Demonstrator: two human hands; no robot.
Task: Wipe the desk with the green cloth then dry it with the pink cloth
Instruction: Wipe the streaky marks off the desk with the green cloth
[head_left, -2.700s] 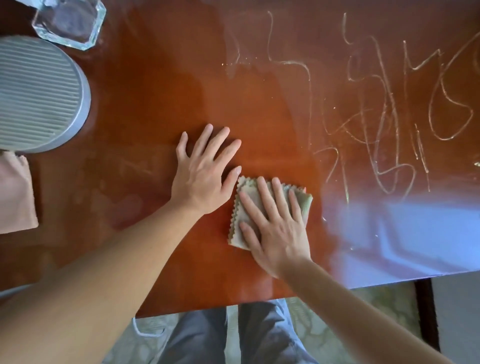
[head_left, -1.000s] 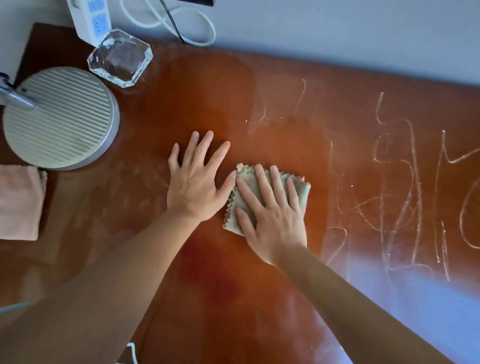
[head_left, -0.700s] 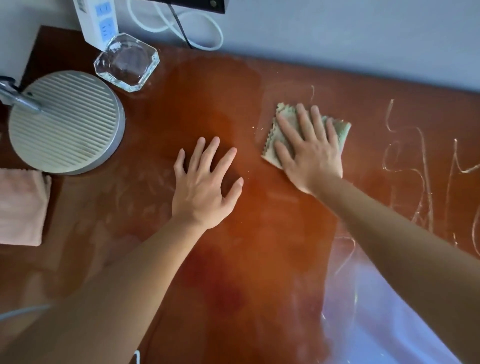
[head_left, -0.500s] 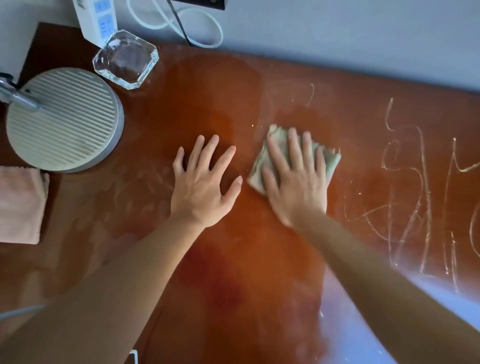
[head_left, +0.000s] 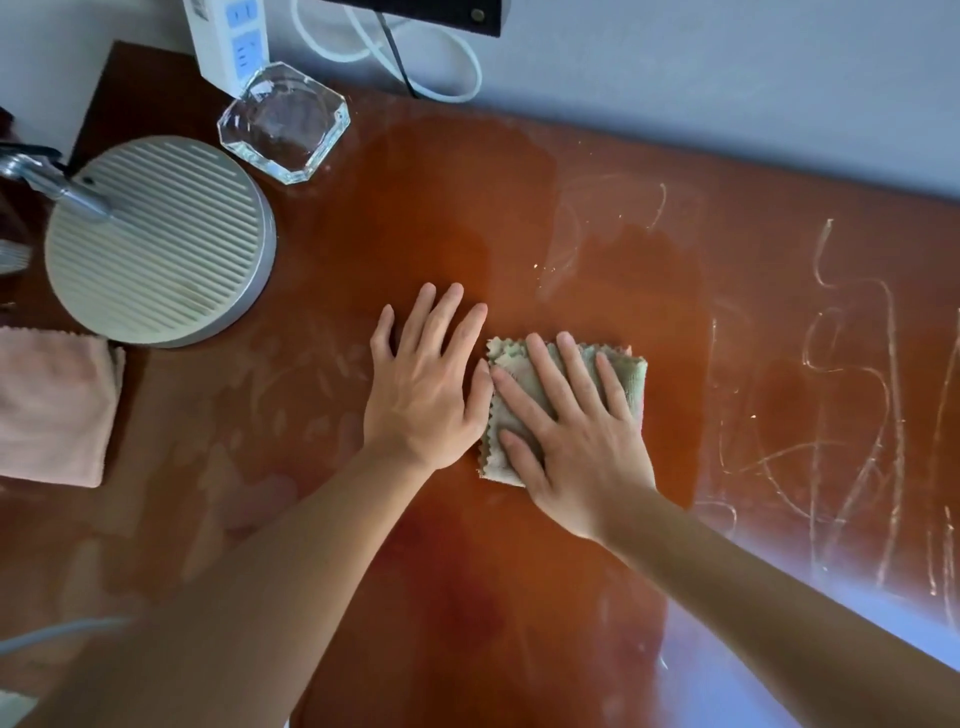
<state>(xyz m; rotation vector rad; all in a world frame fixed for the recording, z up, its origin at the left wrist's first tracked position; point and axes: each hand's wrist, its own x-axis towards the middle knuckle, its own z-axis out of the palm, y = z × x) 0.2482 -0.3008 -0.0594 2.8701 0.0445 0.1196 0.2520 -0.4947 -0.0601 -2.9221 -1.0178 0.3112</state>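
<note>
1. The right hand (head_left: 576, 436) is lying flat, palm down, fingers spread apart, pressing on the green cloth (head_left: 631, 371); it is not gripping the cloth, only bearing on top of it.
2. The green cloth is sitting folded near the middle of the bench (head_left: 467, 597), its zigzag edge showing at the left and far sides of the hand.
3. The left hand (head_left: 423, 395) is resting flat on the bare bench just left of the green cloth, fingers open and splayed, holding nothing; its thumb side is touching or nearly touching the cloth edge, I cannot tell which.
4. The pink cloth (head_left: 52, 405) is lying folded at the far-left edge of the bench, well apart from both hands.
5. A round ribbed lamp base (head_left: 156, 239) is standing just beyond the pink cloth, with a clear glass dish (head_left: 283, 122) beside it towards the wall.
6. Pale chalky scribbles (head_left: 852, 395) are showing on the right part of the bench; the surface around the hands is looking darker and smoother.
7. A white power strip (head_left: 228, 36) is leaning at the far-left corner.
</note>
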